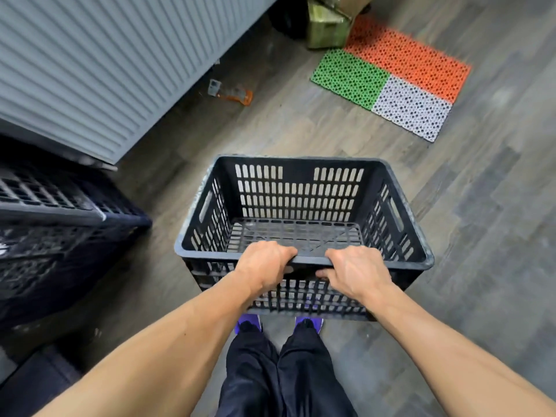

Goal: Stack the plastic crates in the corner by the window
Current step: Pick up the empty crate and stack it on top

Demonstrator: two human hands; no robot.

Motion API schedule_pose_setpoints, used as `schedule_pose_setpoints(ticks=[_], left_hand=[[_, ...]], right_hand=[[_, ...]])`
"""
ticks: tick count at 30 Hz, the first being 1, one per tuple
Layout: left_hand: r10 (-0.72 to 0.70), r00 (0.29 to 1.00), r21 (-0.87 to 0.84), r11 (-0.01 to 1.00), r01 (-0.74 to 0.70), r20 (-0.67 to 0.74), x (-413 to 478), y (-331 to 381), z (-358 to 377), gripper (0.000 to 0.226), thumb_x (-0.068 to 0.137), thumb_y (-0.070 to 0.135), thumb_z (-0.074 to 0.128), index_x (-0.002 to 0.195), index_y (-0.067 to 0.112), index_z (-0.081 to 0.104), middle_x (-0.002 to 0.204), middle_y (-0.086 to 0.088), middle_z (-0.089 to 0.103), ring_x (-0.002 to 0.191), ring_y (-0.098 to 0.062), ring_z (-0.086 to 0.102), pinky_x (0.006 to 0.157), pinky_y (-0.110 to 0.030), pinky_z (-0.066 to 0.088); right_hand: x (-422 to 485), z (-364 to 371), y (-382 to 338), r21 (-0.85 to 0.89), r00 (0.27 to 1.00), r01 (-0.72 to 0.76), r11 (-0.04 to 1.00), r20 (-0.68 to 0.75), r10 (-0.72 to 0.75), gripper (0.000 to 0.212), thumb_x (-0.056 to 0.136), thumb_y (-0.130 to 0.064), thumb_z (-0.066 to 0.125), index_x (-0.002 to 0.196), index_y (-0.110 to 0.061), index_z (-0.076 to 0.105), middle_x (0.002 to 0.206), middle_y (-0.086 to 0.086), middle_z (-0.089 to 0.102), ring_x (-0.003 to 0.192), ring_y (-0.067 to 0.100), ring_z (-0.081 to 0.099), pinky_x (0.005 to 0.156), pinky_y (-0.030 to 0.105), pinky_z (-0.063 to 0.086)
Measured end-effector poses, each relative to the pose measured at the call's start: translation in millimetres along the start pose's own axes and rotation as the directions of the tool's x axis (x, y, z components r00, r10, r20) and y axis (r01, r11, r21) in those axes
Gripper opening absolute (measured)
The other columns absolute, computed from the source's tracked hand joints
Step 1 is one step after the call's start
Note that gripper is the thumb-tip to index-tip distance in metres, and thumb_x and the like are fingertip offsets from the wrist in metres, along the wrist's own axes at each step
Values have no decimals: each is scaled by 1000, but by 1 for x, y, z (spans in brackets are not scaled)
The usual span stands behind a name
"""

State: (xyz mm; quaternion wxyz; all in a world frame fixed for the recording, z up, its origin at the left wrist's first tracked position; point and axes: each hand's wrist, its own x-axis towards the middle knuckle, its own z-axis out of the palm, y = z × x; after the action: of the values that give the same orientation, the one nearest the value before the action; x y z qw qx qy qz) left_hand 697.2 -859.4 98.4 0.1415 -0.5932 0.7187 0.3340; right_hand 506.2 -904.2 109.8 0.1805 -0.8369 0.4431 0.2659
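Both hands grasp the near rim of a black plastic crate (301,206), the left hand (263,266) and the right hand (356,273) set side by side at the middle of that edge, fingers curled over the rim and thumbs underneath. The crate is empty and upright, held off the wooden floor (481,236) in front of the person's legs, with purple shoes (310,323) showing below it. To the left of the hands stands a stack of dark crates (60,230), apart from the held one, beside a grey ribbed radiator (105,61). Beyond the hands, on the floor to the right, lies a perforated mat (397,76) of orange, green and white tiles, with a greenish box (326,28) at its far corner.
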Motion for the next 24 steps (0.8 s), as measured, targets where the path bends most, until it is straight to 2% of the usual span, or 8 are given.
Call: schedule_pose_setpoints(ticks=[6, 12, 14, 18, 24], left_hand=[[31, 997, -112, 993, -22, 72, -71, -4, -68, 15, 92, 22, 63, 106, 23, 58, 77, 9, 52, 78, -18, 55, 73, -35, 46], [48, 999, -61, 997, -47, 17, -154, -7, -107, 24, 89, 12, 59, 111, 21, 53, 92, -1, 65, 84, -21, 61, 76, -37, 51], [24, 999, -51, 998, -25, -23, -182, -7, -117, 26, 90, 10, 59, 113, 20, 53, 91, -1, 64, 81, -22, 59, 71, -35, 46], [-23, 991, -42, 999, 18, -131, -229, -10, -135, 17, 92, 12, 61, 105, 18, 53, 88, -1, 66, 74, -21, 55, 65, -33, 40], [-80, 954, -30, 997, 74, -288, -284, -16, -153, 17, 90, 12, 62, 102, 17, 51, 95, -2, 68, 86, -26, 63, 65, -32, 34]], right_hand=[[-46, -71, -38, -35, 999, 29, 999, -30, -30, 47, 90, -65, 49, 104, -23, 63, 97, 4, 72, 96, 27, 67, 77, 36, 47], [-101, -122, -85, -70, 995, 29, 997, -95, -36, 49, 90, -65, 50, 108, -22, 65, 96, 5, 73, 95, 28, 69, 79, 38, 50], [-117, -136, -101, -80, 991, 43, 996, -123, -53, 47, 91, -62, 50, 108, -21, 65, 93, 4, 73, 92, 27, 69, 77, 37, 51], [-137, -168, -125, -110, 976, 82, 991, -194, -102, 42, 92, -57, 51, 111, -22, 65, 92, 4, 72, 91, 27, 69, 74, 36, 50], [-152, -209, -156, -187, 943, 178, 966, -247, -222, 30, 94, -43, 50, 109, -21, 63, 90, 1, 71, 84, 26, 68, 68, 35, 45]])
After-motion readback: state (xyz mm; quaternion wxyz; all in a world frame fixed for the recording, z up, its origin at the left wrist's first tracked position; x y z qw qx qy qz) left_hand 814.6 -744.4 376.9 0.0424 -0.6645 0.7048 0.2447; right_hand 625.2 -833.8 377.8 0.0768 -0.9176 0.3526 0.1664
